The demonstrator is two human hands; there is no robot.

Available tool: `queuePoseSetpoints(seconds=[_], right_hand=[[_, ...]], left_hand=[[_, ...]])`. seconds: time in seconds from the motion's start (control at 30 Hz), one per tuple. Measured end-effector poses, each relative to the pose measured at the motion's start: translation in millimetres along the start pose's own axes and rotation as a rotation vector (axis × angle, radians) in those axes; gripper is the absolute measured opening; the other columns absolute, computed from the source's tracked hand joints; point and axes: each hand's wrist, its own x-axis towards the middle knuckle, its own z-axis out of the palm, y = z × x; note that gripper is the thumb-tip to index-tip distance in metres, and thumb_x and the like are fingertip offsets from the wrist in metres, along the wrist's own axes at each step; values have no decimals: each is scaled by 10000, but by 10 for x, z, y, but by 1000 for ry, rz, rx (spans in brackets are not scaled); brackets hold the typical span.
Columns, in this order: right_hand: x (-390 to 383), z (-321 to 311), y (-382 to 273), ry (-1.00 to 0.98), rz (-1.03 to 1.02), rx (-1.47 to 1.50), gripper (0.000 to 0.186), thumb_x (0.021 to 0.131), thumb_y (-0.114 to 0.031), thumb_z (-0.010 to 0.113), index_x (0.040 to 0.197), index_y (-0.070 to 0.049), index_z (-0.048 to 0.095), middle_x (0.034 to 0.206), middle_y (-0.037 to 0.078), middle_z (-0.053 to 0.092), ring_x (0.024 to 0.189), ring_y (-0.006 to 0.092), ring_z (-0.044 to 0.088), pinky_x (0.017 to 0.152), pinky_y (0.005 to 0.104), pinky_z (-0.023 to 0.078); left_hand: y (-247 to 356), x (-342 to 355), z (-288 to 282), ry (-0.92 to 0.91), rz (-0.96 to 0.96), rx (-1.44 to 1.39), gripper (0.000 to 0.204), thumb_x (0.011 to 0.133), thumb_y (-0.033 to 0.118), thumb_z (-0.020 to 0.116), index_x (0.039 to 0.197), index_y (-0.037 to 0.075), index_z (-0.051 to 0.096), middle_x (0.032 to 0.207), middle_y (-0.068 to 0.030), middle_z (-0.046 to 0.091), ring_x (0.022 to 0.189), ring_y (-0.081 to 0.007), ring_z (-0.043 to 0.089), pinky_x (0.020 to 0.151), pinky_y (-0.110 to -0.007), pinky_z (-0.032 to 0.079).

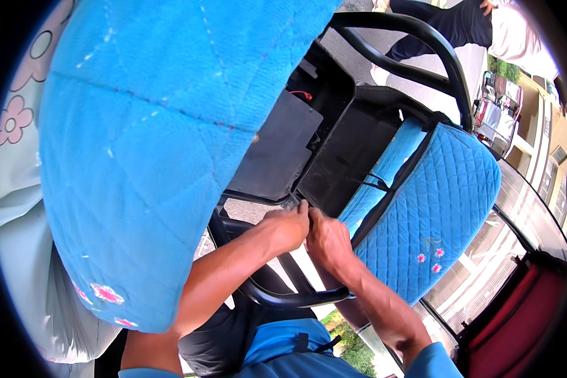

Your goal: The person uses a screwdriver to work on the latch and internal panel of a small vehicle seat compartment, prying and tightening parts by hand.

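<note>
My left hand (286, 228) and my right hand (329, 238) meet at the near edge of a black open compartment (343, 164). Both have their fingers closed and pinched together at a corner of its rim. A small part lies between the fingertips, too hidden to name. Just beyond my left fingers sits a flat dark cover plate (277, 148) inside the vehicle's seat base. A red wire (301, 95) shows past that plate. On the left, a large blue quilted seat cover (145, 145) stands tilted up, partly over my left forearm.
Black tubular armrests (416, 28) frame the seat on the far and near sides (296, 301). To the right is a blue quilted backrest (441, 208) with pink flowers. Pale flowered fabric (19, 208) hangs at left. A person (447, 28) in dark trousers is beyond; a dark red panel (523, 315) is lower right.
</note>
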Motion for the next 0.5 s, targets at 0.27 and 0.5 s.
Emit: queuePoseSetpoints(seconds=[0.27, 0.5], right_hand=[[-161, 242, 18, 108, -79, -157, 339, 927, -107, 573, 1245, 8, 562, 899, 219, 646, 696, 401, 694, 577, 484, 557], [-85, 245, 57, 133, -85, -173, 365, 897, -101, 592, 1240, 21, 568, 905, 217, 634, 684, 389, 695, 566, 470, 557]], left_hand=[[-112, 14, 216, -16, 55, 67, 797, 883, 11, 540, 1584, -70, 169, 1615, -234, 340, 1301, -377, 582, 1049, -446, 493], [-136, 92, 217, 16, 55, 45, 789, 891, 16, 525, 1590, -56, 168, 1628, -234, 317, 1324, -352, 569, 1070, -436, 482]])
